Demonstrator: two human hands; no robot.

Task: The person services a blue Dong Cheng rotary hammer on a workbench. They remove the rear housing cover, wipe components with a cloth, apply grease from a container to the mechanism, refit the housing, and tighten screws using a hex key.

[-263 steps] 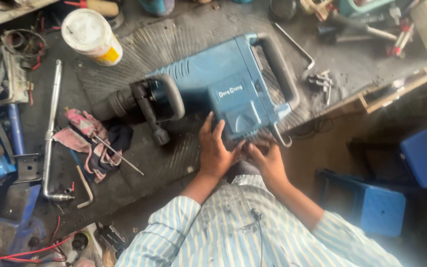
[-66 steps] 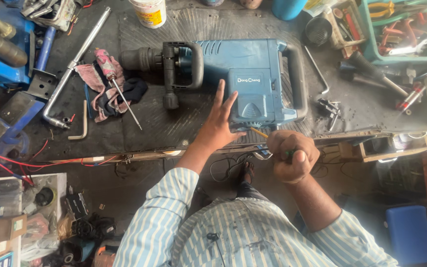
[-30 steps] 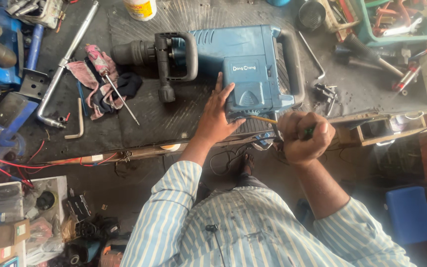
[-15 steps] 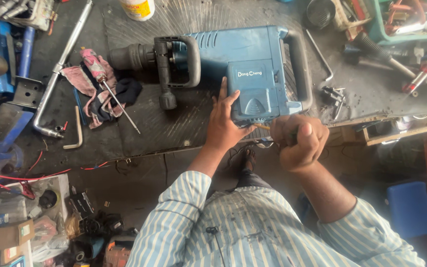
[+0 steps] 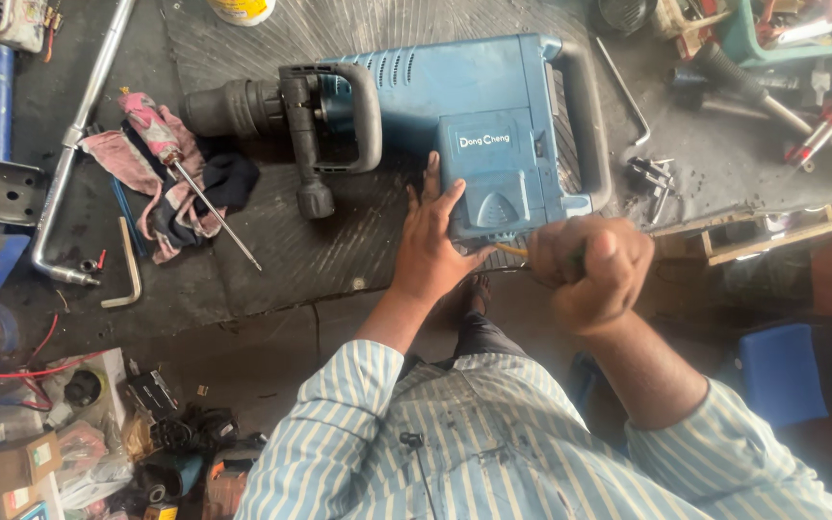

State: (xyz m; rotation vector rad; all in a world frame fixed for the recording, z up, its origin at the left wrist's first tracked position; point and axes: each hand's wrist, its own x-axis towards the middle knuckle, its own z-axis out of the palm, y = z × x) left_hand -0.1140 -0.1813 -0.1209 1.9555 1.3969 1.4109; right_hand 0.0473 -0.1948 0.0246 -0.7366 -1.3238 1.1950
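Change: the right hand [image 5: 589, 270], raised a little off the tool half a second ago, now sits lower and closer to the near edge of the blue demolition hammer [image 5: 474, 125]; the left hand has stayed flat on the housing.
Left hand [image 5: 432, 246]: fingers spread wide and pressed flat against the near side of the hammer's blue body, gripping nothing.
Right hand: balled into a tight fist around a slim tool with a yellow shaft [image 5: 512, 250], its tip at the hammer's lower edge; the handle is hidden inside the fist.
Hammer: lies on its side on the dark ribbed mat [image 5: 339, 241], black side handle [image 5: 305, 144] to the left.
Nearby: a pink rag [image 5: 146, 183] and a bent metal bar [image 5: 69, 164] lie well to the left.
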